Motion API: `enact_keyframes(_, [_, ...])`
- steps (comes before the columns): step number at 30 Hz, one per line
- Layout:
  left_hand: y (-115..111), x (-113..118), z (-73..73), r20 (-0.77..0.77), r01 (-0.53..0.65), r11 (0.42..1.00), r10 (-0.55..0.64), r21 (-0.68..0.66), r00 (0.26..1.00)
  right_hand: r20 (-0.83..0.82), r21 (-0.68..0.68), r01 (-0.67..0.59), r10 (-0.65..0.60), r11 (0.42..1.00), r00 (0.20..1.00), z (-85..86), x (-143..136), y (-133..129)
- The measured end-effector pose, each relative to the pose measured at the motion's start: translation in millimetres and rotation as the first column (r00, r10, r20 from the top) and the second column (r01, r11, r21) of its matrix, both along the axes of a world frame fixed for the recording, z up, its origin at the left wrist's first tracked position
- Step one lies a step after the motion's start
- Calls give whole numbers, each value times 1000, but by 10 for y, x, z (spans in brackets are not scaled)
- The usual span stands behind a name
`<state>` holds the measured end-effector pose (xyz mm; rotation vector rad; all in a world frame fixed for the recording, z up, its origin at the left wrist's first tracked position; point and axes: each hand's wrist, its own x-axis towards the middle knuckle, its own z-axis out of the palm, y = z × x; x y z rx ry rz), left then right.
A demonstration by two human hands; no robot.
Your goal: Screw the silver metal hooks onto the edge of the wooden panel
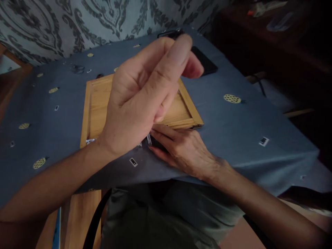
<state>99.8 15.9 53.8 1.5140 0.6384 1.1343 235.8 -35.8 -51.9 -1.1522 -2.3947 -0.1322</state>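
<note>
My left hand [142, 86] is raised close to the camera, above a wooden tray-like panel with a raised rim [100, 103]. Its fingers are curled in and the thumb is laid over them; whatever may be pinched there is hidden. Low on the tablecloth, my right hand [186, 150] lies with its fingers stretched out along the panel's near edge. A small clear strip [149, 139] shows by those fingertips. My left wrist and palm cover much of the panel's middle.
A blue tablecloth [249, 131] with pineapple prints covers the table. Behind the left hand lies a flat black object [204, 62]. A dark thin item, perhaps scissors [77, 69], is at the back left. Patterned fabric [109, 20] hangs behind the table.
</note>
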Motion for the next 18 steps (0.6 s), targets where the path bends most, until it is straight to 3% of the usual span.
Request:
enact_keyframes(6, [52,-108,13,7,151,988,-151,-14,988,-1,-23,2,-2,1000,1000,-4,-3,1])
enact_keyframes(13, [13,-15,-28,133,-36,997,45,-65,990,-46,35,-6,7,999,999,-27,-10,-7])
enact_keyframes(18, [80,15,-50,130,31,998,-24,-58,991,-46,17,0,1,1000,999,-26,-15,-6])
